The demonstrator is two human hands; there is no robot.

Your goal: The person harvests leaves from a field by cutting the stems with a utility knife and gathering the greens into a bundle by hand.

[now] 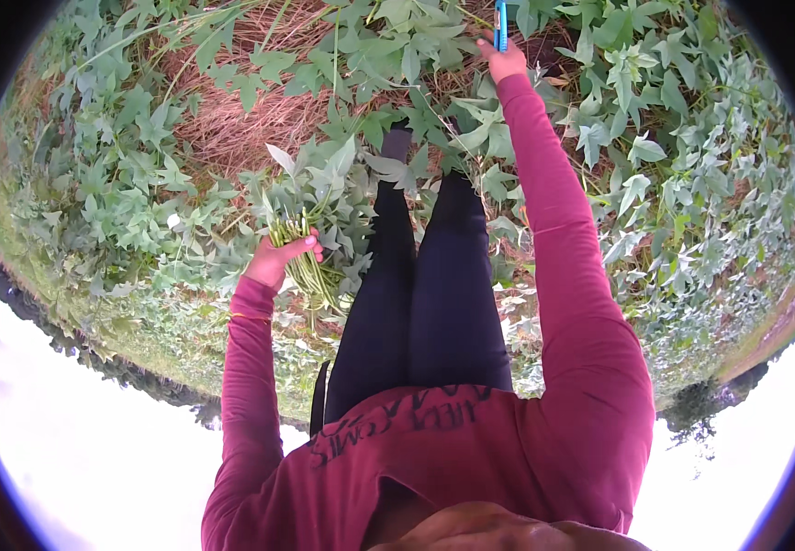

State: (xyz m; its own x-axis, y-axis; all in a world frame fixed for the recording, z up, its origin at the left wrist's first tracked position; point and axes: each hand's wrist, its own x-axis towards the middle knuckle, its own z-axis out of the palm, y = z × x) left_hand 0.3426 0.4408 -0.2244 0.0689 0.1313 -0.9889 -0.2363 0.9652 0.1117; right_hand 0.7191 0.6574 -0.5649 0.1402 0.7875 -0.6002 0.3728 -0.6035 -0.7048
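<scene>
My left hand [274,261] is closed around a bunch of cut green leafy stems [313,278]. Their trimmed ends stick out past the thumb, and lobed leaves spread around the bunch. Stretched far forward, my right hand [508,64] grips a slim bright blue tool [501,28]. It looks like a small hand cutter, but its far end runs out at the top edge, so the exact kind cannot be made out. Leafy vines [471,110] growing from the ground surround the right hand, and a thin stem passes close to its fingers.
Dense lobed-leaf plants [682,165] cover the ground on both sides. Dry brown straw [269,101] lies between them, ahead and to the left. My legs in dark trousers [453,275] stand among the vines, with leaves over the feet. Trees line the field's far edge.
</scene>
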